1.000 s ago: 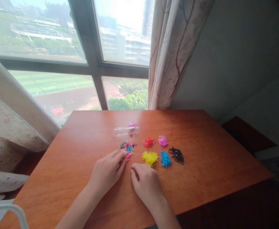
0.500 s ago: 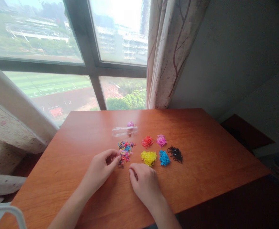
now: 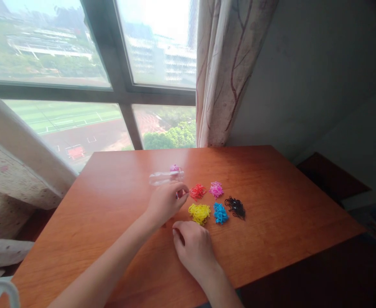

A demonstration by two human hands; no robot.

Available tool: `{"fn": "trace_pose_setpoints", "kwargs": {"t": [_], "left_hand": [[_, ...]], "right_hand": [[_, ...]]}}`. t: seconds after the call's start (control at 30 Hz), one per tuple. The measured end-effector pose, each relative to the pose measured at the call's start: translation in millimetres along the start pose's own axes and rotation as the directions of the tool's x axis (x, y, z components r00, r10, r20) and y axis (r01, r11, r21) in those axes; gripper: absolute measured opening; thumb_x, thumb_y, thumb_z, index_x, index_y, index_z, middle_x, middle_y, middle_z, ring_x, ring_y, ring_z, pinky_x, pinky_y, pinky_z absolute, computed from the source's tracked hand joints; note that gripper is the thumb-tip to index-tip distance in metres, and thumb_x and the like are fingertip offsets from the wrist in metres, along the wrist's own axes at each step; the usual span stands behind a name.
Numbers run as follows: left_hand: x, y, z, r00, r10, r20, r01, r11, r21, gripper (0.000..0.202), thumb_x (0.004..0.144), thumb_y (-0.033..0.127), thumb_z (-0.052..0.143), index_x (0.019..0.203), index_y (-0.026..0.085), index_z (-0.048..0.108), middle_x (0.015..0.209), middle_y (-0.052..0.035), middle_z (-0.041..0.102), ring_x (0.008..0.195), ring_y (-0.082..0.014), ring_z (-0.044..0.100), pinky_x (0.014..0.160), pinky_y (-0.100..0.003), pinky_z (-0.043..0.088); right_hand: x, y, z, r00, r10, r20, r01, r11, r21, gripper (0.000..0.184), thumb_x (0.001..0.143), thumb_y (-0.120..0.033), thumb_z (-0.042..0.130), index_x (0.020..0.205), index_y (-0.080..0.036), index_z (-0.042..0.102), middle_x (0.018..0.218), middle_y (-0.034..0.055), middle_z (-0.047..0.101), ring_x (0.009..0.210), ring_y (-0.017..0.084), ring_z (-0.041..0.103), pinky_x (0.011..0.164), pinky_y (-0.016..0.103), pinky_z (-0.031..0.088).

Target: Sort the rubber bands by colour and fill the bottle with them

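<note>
Small rubber bands lie sorted by colour on the wooden table (image 3: 287,205): a red pile (image 3: 198,192), a pink pile (image 3: 216,189), a yellow pile (image 3: 200,212), a blue pile (image 3: 220,212) and a black pile (image 3: 235,207). My left hand (image 3: 166,202) reaches toward the red pile, fingers pinched on a small red band, and covers the mixed pile. My right hand (image 3: 196,250) rests on the table just below the yellow pile, fingers curled under. A clear plastic container (image 3: 165,177) lies on its side behind my left hand, a pink cap (image 3: 174,168) beside it.
A window (image 3: 88,72) and patterned curtain (image 3: 226,72) stand behind the table. A grey wall is on the right, with a dark low shelf (image 3: 332,179) beyond the table's right edge. A cushioned seat (image 3: 4,201) lies to the left.
My left hand has lifted from the mixed pile and moved right and forward to the red pile, pinching a band. My right hand has stayed put.
</note>
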State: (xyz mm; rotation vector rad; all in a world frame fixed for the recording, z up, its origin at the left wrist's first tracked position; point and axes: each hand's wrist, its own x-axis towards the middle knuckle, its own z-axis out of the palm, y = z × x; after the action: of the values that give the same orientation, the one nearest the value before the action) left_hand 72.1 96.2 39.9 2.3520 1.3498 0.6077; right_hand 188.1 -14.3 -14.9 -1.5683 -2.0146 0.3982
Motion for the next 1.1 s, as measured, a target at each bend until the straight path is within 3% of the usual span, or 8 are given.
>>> {"fn": "trace_pose_setpoints", "kwargs": {"t": [0.3,0.53,0.77,0.93,1.1], "left_hand": [[21,-3,20.6,0.999,-0.039,0.032,0.035,0.994,0.101,0.015,0.083,0.024,0.056,0.082,0.021,0.071,0.078,-0.0043,0.072,0.07,-0.0186,0.062,0.057,-0.025,0.032],[19,-4,14.4,0.997,-0.011,0.082,0.005,0.997,0.079,0.017,0.084,0.027,0.056,0.082,0.022,0.072,0.077,-0.0026,0.074,0.069,-0.0175,0.062,0.061,-0.025,0.036],[-10,-22,-13.0,0.998,-0.046,0.041,0.044,0.997,0.061,0.02,0.086,0.03,0.053,0.085,0.021,0.071,0.079,-0.0029,0.073,0.07,-0.0166,0.061,0.062,-0.024,0.038],[-40,-37,-32.6,0.99,-0.134,0.045,0.132,0.99,0.045,0.022,0.086,0.032,0.052,0.087,0.022,0.071,0.074,-0.0001,0.072,0.063,-0.0149,0.059,0.058,-0.024,0.037],[-66,-48,-39.0,0.978,-0.202,0.055,0.198,0.977,0.075,0.021,0.085,0.035,0.052,0.083,0.024,0.07,0.076,0.0007,0.072,0.066,-0.0164,0.061,0.059,-0.024,0.038]], "right_hand": [[1,-4,-4,1.0,0.004,0.015,-0.003,1.0,-0.007,0.015,0.089,-0.012,0.054,0.091,-0.023,0.064,0.083,0.0,0.069,0.077,0.016,0.062,0.066,0.025,0.035],[1,-3,-4,1.0,0.002,0.016,-0.002,1.0,0.001,0.015,0.09,-0.012,0.053,0.091,-0.023,0.063,0.082,0.0005,0.069,0.077,0.016,0.061,0.066,0.026,0.034],[0,-3,-3,1.0,-0.008,0.01,0.008,1.0,-0.015,0.014,0.09,-0.012,0.053,0.089,-0.023,0.062,0.081,-0.0003,0.068,0.076,0.016,0.061,0.065,0.026,0.033],[0,-5,-3,1.0,0.005,0.02,-0.004,0.999,-0.047,0.013,0.09,-0.013,0.053,0.086,-0.023,0.061,0.08,-0.0002,0.068,0.076,0.016,0.061,0.065,0.026,0.033],[3,-10,-2,0.999,0.033,0.034,-0.031,0.997,-0.07,0.009,0.089,-0.017,0.058,0.084,-0.024,0.059,0.079,-0.0013,0.068,0.076,0.017,0.062,0.065,0.026,0.034]]}}
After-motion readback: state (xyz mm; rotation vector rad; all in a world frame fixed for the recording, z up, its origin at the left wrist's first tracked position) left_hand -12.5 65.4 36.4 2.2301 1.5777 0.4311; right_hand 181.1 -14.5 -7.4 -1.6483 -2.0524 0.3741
